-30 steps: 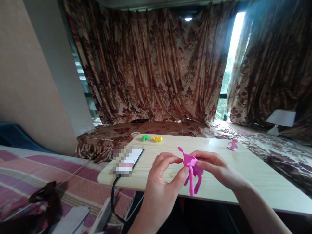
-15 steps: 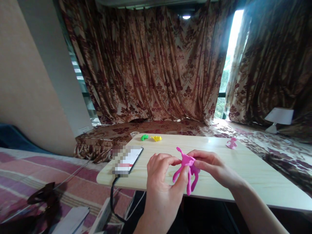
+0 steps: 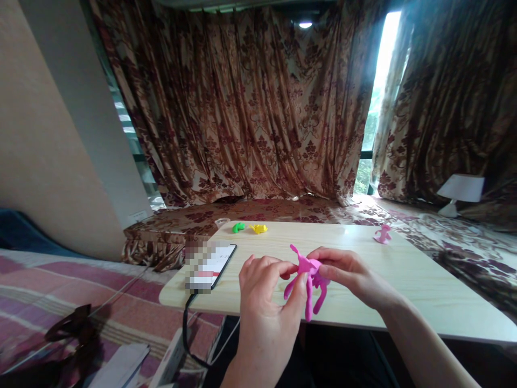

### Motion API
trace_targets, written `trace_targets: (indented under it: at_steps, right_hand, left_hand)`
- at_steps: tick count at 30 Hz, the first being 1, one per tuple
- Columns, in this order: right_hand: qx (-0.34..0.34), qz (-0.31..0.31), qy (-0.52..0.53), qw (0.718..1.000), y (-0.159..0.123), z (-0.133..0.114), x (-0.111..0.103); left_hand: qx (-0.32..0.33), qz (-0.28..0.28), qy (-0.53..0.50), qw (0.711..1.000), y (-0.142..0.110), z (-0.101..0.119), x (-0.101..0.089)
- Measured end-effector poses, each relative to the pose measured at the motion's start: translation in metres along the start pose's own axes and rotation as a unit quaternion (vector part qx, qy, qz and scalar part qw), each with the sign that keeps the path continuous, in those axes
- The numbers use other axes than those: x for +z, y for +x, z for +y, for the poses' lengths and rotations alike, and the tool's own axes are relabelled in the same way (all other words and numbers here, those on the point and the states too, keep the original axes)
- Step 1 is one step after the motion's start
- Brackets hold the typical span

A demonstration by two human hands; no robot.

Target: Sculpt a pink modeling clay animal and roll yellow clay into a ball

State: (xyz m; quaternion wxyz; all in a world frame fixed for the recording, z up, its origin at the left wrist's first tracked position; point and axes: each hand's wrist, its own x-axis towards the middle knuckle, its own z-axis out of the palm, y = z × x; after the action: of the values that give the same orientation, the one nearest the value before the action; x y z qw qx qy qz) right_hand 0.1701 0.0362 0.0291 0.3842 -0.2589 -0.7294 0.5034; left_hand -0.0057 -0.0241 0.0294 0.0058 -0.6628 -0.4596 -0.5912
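A bright pink clay figure [image 3: 310, 267] with several long dangling limbs is held up above the near edge of the table. My left hand [image 3: 269, 302] pinches its left side between thumb and index finger. On the opposite side, my right hand [image 3: 347, 269] grips the figure's body with thumb and fingers. One thin limb points up and to the left, while others hang down. Part of the body is hidden behind my fingertips.
On the pale wooden table [image 3: 424, 291] lie a green clay piece [image 3: 238, 228] and a yellow clay piece [image 3: 258, 229] at the back left. A lighter pink figure [image 3: 383, 234] stands back right. A phone [image 3: 212, 267] with a black cable rests at the left. Beyond is a white lamp [image 3: 460, 188].
Both hands keep hold of the pink figure. It has shifted slightly left, and its hanging limbs have turned a little. The camera view has moved slightly.
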Motion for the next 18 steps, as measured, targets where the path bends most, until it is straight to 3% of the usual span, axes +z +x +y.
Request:
trace_targets:
  at_steps: [7,18]
  right_hand:
    - [0.001,-0.005,0.024,1.000,-0.0010,0.0037,-0.0008]
    - [0.005,-0.010,0.052,0.999,-0.0010,0.0043,-0.0021]
  left_hand:
    - [0.033,-0.022,0.031,0.999,-0.0019,-0.0011,-0.0019]
    - [0.050,-0.001,0.042,0.998,-0.0044,-0.0041,0.0010]
